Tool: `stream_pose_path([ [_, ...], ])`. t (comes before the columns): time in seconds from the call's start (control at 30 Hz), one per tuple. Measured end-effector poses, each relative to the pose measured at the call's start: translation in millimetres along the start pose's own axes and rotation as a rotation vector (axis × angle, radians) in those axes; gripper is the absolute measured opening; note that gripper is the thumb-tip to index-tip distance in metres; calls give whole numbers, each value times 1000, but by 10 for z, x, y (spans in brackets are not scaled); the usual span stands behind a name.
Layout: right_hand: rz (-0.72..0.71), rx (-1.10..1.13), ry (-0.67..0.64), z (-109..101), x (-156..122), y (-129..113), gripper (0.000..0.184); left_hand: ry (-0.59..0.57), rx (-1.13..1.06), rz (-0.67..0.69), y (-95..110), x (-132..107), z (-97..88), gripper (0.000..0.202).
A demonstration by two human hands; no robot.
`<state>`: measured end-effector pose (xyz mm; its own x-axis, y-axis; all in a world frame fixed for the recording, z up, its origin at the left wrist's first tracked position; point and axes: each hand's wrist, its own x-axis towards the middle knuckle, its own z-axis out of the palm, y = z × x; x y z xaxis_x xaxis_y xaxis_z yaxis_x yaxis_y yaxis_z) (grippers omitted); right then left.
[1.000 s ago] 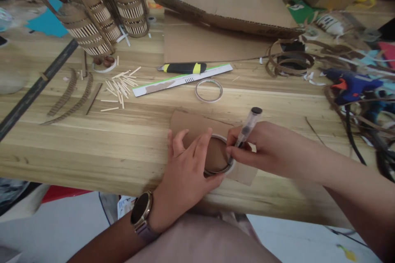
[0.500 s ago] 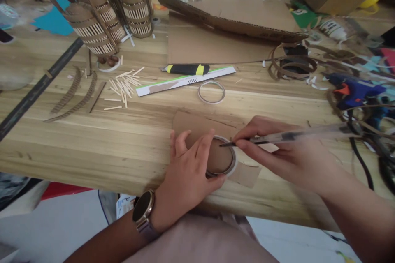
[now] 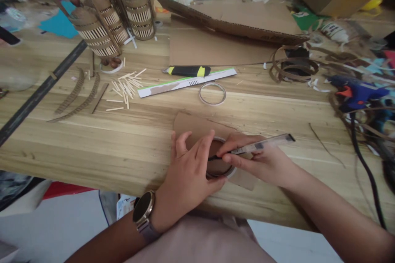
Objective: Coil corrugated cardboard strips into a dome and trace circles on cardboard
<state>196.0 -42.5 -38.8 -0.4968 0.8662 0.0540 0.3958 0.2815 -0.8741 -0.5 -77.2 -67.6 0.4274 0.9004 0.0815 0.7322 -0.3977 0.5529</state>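
My left hand point(image 3: 193, 168) presses a roll of tape point(image 3: 232, 172) flat on a small piece of cardboard point(image 3: 193, 125), thumb and fingers around the ring's left side. My right hand point(image 3: 257, 158) pinches a clear pen point(image 3: 267, 143) near its dark tip. That tip is inside the ring, close to its left inner edge beside my left fingers. Beyond my hands lies a second, thinner ring of tape point(image 3: 200, 94). A black and yellow utility knife point(image 3: 189, 70) rests by a white ruler-like strip point(image 3: 166, 87).
Small wooden sticks point(image 3: 126, 88) and curved ribbed cardboard strips point(image 3: 74, 98) lie at left. Round cardboard lantern-like models point(image 3: 138, 14) stand behind them. A large folded cardboard sheet point(image 3: 228, 18) is at the back. A blue glue gun point(image 3: 358, 90) with a black cable lies right.
My right hand and the pen have moved left, taking the tip across the inside of the tape roll. My left hand keeps its hold. The view has shifted slightly.
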Motion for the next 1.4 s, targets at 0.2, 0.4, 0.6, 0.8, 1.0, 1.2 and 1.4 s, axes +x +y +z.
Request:
stream_pose_path([
  [0.2,-122,-189,98,-51,-20,28,15,9,2,-11,1,-1,13,94],
  [0.4,-293,-666,148,-99,-167,-179,14,-15,5,-5,1,-3,9,92],
  [0.6,-74,-390,241,-167,-438,-357,11,-24,55,34,31,-7,-36,83],
  [0.8,105,-556,299,-80,-689,-49,12,-192,106,243,0,37,-183,25],
  [1.0,-111,-818,216,210,-807,164,32,-121,-123,230,-100,41,-298,13],
  [1.2,-130,-823,206,231,-829,168,12,209,-516,-80,-324,6,-609,14],
  [1.4,-209,-811,199,130,-805,175,13,362,-155,44,-415,-10,-639,8],
])
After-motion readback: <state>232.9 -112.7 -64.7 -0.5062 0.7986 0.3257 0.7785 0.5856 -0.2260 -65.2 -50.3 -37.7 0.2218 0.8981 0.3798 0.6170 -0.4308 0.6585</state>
